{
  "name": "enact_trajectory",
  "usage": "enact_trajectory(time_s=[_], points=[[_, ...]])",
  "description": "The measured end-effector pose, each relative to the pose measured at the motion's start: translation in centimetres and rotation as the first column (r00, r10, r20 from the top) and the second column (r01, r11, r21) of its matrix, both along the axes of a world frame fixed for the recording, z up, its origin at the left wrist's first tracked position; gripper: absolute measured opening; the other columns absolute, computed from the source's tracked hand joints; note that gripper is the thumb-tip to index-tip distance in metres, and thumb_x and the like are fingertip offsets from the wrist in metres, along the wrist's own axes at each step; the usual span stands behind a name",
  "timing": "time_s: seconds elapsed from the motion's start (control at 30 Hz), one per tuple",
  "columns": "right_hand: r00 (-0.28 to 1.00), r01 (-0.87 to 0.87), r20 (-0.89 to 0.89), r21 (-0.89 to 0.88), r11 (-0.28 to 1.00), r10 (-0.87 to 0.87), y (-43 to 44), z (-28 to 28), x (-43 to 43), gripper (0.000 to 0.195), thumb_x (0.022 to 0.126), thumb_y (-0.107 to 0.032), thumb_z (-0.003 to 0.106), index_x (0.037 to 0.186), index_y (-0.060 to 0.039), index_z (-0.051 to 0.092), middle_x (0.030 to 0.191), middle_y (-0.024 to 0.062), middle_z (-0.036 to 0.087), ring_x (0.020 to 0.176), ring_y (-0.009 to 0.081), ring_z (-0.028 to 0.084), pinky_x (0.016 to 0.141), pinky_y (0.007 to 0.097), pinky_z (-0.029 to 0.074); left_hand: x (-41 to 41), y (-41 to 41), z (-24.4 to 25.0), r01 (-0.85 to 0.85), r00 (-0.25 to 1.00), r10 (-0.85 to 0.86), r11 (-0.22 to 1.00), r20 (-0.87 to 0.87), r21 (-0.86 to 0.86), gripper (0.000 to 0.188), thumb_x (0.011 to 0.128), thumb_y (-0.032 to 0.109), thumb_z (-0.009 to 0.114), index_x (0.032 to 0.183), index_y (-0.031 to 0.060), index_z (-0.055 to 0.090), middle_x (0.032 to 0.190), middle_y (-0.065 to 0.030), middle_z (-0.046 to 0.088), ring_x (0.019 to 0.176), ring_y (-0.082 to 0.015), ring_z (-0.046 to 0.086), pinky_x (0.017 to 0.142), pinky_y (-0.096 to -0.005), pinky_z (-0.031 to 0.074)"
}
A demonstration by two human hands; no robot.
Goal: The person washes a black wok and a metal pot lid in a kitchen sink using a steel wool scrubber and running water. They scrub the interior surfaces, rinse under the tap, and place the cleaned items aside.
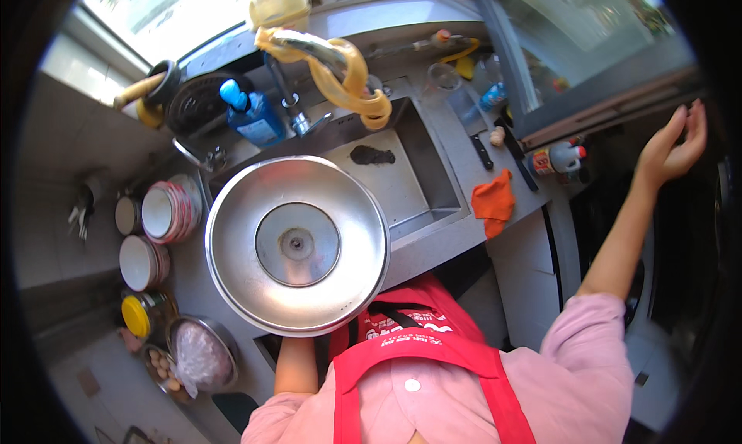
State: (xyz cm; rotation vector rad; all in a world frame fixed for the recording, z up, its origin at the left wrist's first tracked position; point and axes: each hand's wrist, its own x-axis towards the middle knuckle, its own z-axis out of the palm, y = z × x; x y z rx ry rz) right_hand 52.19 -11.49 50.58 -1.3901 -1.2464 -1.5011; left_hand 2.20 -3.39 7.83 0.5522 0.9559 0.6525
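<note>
Before me is a wide stainless-steel lid, its inner side up, with a round glass-like centre and a small fastener in the middle. It covers part of the sink and the counter's front edge. My left forearm runs under the lid's near rim, so my left hand is hidden. Far out to the right, my right hand is raised, thumb and fingers apart, with nothing visible in it. Its fingertips are near the lower corner of the open window sash; contact cannot be told. A dark cloth-like piece lies in the sink.
A faucet with a yellowish hose overhangs the sink. Blue soap bottle stands behind. At right lie a cleaver, an orange cloth and a bottle. Jars and a metal bowl line the left.
</note>
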Motion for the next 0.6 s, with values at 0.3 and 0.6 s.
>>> enact_trajectory(time_s=[0.3,0.6], points=[[0.778,-0.594,-0.553,-0.802,-0.061,-0.297,13.2,-48.7,-10.9,0.052,0.077,-0.006,0.062,0.127,-0.0212,0.055,0.137,0.0160,0.044,0.125,0.0377,0.041,0.103,0.0431,0.037,-1.1,-2.5,-1.6,-0.185,0.977,0.176,0.981,-0.122,-0.067,0.036,0.091,0.016,0.059,0.123,0.0000,0.052,0.117,-0.0082,0.057,0.106,-0.0162,0.053,0.089,-0.0301,0.044],[0.672,-0.659,-0.615,-0.751,0.045,-0.412,19.6,-61.9,-11.0,0.036,0.087,-0.020,0.059,0.121,-0.0091,0.058,0.117,0.0186,0.057,0.113,0.0347,0.051,0.094,0.0423,0.041,-1.6,-8.1,-3.5,-0.315,0.936,0.278,0.936,-0.218,-0.156,0.036,0.091,0.015,0.060,0.123,0.0000,0.052,0.117,-0.0082,0.057,0.105,-0.0161,0.053,0.089,-0.0299,0.045]])
